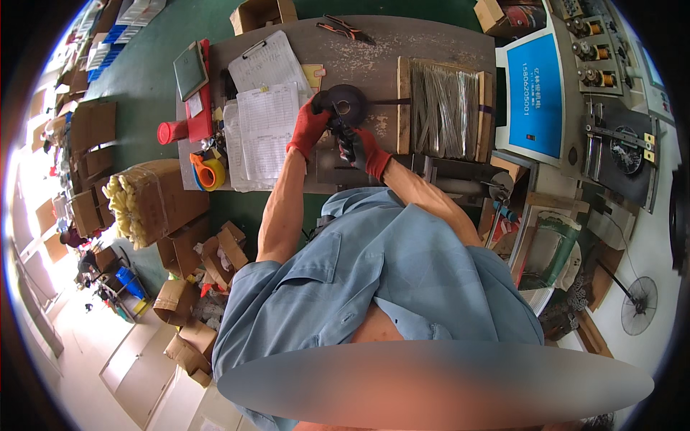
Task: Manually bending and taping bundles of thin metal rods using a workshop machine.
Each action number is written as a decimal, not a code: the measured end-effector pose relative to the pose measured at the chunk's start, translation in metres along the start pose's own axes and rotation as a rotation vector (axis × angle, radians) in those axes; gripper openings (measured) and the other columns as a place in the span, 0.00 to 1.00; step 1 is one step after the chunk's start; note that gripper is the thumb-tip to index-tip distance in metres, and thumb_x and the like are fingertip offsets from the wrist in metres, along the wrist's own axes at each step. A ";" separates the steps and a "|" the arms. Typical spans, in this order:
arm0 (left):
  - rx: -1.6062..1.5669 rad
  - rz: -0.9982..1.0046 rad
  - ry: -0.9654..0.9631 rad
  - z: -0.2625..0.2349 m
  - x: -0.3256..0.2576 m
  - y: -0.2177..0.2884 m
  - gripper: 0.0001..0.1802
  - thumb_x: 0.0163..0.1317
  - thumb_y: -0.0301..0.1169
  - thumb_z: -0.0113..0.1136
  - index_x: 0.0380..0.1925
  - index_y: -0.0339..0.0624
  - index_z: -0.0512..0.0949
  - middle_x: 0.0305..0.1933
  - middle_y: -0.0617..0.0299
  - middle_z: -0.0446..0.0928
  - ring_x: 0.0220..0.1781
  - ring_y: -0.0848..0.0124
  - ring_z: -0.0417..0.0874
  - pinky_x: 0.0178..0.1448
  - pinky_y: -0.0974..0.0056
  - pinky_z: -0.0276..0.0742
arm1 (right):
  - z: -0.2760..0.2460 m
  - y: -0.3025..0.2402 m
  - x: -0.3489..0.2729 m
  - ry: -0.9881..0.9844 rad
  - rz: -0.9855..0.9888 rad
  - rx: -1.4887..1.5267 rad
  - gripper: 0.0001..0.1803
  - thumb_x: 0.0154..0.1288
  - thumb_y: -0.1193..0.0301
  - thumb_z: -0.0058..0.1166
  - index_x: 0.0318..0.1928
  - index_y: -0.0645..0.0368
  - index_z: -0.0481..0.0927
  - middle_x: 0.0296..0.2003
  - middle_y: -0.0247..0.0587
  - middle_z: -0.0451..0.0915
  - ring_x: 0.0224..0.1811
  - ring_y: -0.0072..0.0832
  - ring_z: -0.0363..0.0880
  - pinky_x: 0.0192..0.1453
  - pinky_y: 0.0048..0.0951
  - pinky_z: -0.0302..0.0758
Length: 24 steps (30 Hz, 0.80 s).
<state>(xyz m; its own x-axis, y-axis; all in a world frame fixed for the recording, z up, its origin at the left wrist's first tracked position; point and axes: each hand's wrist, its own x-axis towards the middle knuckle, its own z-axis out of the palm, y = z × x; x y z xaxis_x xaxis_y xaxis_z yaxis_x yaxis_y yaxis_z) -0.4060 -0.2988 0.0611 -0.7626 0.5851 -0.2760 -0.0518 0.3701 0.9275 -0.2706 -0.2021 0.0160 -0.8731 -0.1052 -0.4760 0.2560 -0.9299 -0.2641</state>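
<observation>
My left hand, in a red glove with dark fingers, is closed on the left edge of a black roll of strap or tape. My right hand, in a similar glove, is curled just below the roll's core. Something small and dark shows between the two hands, too small to name. From the roll a dark band runs right to a bundle of long thin strips under clear wrap. Wooden boards flank this bundle on both sides.
Paper sheets and a clipboard lie left of my hands on the table. Orange-handled pliers rest at the far edge. An orange tape roll sits near the left corner. To the right stands a machine with a blue panel.
</observation>
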 end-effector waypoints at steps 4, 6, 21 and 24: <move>0.031 -0.037 -0.002 -0.005 -0.004 -0.012 0.23 0.56 0.25 0.55 0.55 0.36 0.74 0.43 0.60 0.82 0.44 0.76 0.80 0.48 0.68 0.76 | -0.006 0.000 0.007 -0.125 0.067 0.169 0.13 0.72 0.62 0.44 0.31 0.54 0.72 0.18 0.31 0.71 0.16 0.25 0.71 0.21 0.28 0.68; -0.027 -0.023 0.004 -0.007 -0.005 -0.021 0.22 0.56 0.25 0.55 0.53 0.36 0.75 0.44 0.59 0.82 0.46 0.74 0.81 0.51 0.67 0.75 | -0.011 0.002 0.010 -0.053 0.079 -0.018 0.13 0.72 0.61 0.45 0.31 0.54 0.73 0.19 0.31 0.72 0.16 0.25 0.71 0.21 0.28 0.68; 0.078 0.026 0.257 -0.007 0.009 -0.057 0.22 0.57 0.28 0.59 0.55 0.43 0.76 0.38 0.56 0.84 0.41 0.69 0.84 0.46 0.64 0.77 | -0.038 -0.023 -0.021 0.677 -0.103 -1.947 0.25 0.60 0.51 0.55 0.44 0.61 0.71 0.35 0.53 0.83 0.40 0.48 0.82 0.42 0.47 0.77; 0.108 -0.031 0.251 -0.008 0.016 -0.061 0.22 0.57 0.28 0.58 0.54 0.43 0.76 0.38 0.55 0.84 0.40 0.69 0.84 0.46 0.64 0.76 | -0.036 -0.020 -0.016 0.729 -0.123 -1.953 0.25 0.61 0.51 0.54 0.44 0.61 0.71 0.34 0.52 0.83 0.39 0.48 0.82 0.41 0.48 0.77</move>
<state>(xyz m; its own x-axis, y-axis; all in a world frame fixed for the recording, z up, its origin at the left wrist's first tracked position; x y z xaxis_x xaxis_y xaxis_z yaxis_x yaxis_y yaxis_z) -0.4202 -0.3185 0.0021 -0.8985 0.3801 -0.2198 -0.0183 0.4679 0.8836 -0.2467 -0.1690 -0.0009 -0.7560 0.4938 -0.4296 0.6512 0.6337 -0.4176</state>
